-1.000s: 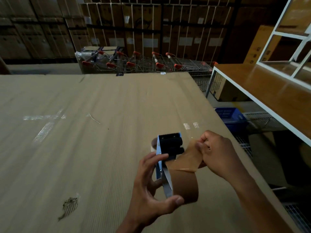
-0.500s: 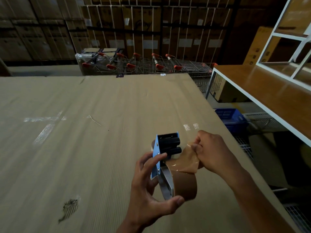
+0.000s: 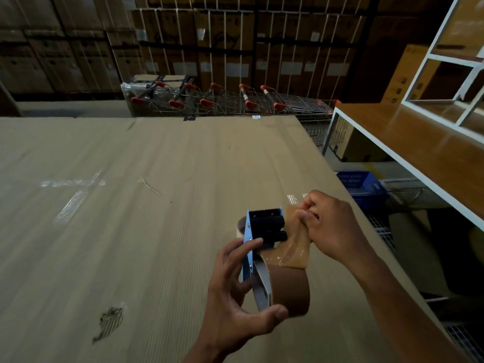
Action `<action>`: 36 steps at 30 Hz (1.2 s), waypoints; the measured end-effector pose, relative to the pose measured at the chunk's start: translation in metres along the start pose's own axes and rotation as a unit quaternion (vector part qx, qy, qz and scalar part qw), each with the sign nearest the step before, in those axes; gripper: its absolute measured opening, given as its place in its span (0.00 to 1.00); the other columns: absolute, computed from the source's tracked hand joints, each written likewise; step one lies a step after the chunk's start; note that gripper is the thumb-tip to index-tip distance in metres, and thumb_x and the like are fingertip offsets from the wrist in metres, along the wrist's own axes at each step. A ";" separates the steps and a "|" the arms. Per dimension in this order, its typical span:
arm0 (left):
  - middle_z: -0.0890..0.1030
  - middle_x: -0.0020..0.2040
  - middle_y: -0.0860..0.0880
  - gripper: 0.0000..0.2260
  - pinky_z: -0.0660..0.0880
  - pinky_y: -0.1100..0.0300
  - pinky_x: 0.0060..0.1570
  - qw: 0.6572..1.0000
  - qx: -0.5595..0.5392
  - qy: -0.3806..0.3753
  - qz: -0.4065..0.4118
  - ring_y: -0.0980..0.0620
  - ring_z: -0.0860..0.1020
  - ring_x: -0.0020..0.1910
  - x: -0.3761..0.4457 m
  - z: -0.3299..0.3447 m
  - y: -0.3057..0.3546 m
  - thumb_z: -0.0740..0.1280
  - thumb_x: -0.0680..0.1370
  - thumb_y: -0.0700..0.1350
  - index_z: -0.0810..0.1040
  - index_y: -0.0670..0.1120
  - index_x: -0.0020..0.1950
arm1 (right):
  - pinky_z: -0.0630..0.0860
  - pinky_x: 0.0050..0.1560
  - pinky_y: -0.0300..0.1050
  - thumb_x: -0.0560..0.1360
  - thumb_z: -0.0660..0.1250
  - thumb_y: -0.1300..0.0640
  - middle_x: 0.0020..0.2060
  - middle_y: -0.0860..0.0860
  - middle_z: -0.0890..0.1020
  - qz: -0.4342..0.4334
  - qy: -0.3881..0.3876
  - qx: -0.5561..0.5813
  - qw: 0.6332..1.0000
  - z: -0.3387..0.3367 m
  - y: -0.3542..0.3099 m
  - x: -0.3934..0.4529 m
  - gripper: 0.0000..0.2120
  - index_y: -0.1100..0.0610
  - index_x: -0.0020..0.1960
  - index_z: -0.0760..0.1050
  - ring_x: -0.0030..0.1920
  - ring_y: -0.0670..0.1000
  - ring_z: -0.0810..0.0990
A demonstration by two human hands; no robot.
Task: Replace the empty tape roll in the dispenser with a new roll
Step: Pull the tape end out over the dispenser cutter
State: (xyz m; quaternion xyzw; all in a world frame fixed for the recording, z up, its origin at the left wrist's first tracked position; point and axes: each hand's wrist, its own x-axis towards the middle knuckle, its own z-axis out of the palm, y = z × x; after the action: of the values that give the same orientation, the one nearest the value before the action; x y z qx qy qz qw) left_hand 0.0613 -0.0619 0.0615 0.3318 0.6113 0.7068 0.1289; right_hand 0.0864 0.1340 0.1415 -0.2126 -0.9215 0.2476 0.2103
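Note:
A blue tape dispenser (image 3: 248, 247) with a black toothed cutter and rollers is held above the cardboard surface. My left hand (image 3: 235, 297) grips it, thumb under the brown tape roll (image 3: 290, 292) mounted on it and forefinger on the blue plate. My right hand (image 3: 332, 229) pinches the loose tape end (image 3: 293, 247) and holds it beside the black rollers. Behind the dispenser an empty roll core (image 3: 240, 226) lies on the cardboard, mostly hidden.
A large cardboard sheet (image 3: 131, 218) covers the work surface, with clear tape strips (image 3: 70, 195) at the left and a dark smudge (image 3: 110, 320). A wooden shelf with a white frame (image 3: 408, 148) stands right, a blue basket (image 3: 358, 182) below it. Shopping carts (image 3: 222, 100) line the far edge.
My right hand has drawn the tape end up and away from the roll, closer to the rollers. The dispenser has tilted slightly in my left hand.

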 end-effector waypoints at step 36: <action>0.74 0.65 0.45 0.29 0.78 0.47 0.55 0.937 0.035 -0.192 -0.290 0.41 0.77 0.61 0.006 -0.056 -0.079 0.69 0.64 0.61 0.74 0.56 0.64 | 0.81 0.27 0.51 0.75 0.59 0.74 0.31 0.62 0.82 0.443 -0.205 0.494 0.720 0.090 0.100 -0.065 0.06 0.69 0.44 0.73 0.29 0.57 0.84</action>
State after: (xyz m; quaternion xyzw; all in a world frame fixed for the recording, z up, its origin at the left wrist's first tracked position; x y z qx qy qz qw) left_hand 0.0039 -0.0848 -0.0132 0.2739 0.6689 0.5399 0.4314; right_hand 0.1237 0.1472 -0.0025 -0.4068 -0.4898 0.7700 -0.0424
